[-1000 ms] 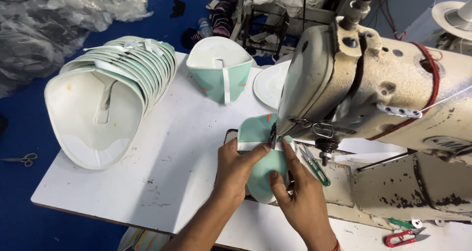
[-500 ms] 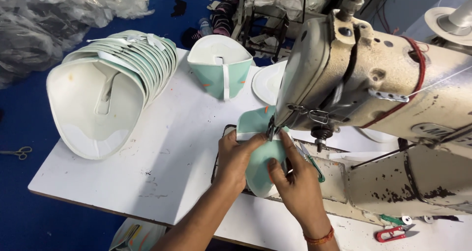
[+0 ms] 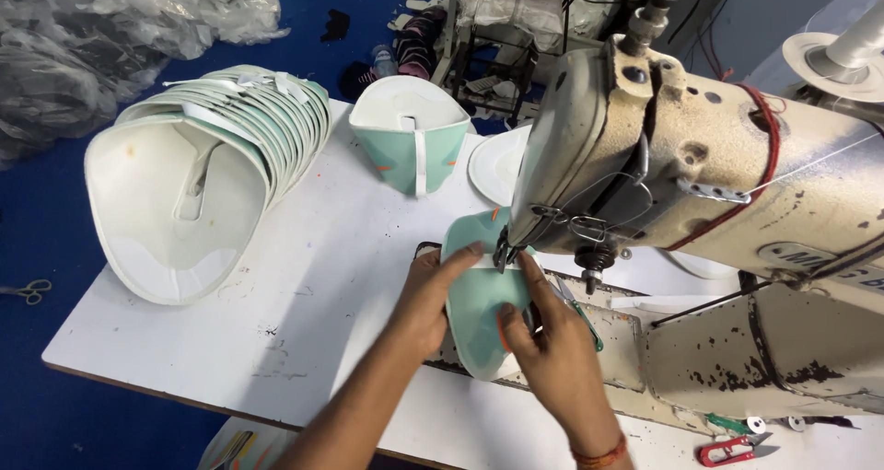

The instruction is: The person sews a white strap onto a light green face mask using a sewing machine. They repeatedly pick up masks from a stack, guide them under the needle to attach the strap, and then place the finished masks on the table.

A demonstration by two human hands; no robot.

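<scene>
Your left hand [image 3: 433, 295] and right hand [image 3: 552, 350] are both closed on the pale green mask piece [image 3: 479, 313], left fingers pinching its near-left edge, right fingers pressing its right side flat, so that its upper edge sits under the needle area of the cream sewing machine [image 3: 700, 175]. Set against the pictures from a moment earlier, your grip has hardly altered; the piece looks to have slid slightly further under the machine head, though the head hides the needle itself, so you cannot be sure of that. It suggests the stitching is under way, not finished. On the white table [image 3: 304, 323], a long nested stack of finished masks [image 3: 203, 175] lies on its side well to your left, and a single green-and-white mask [image 3: 410, 139] stands upright beyond your hands. Grey plastic bags [image 3: 101, 37] are heaped on the blue floor at far left. Red thread snips [image 3: 732, 450] lie at the near right edge.
</scene>
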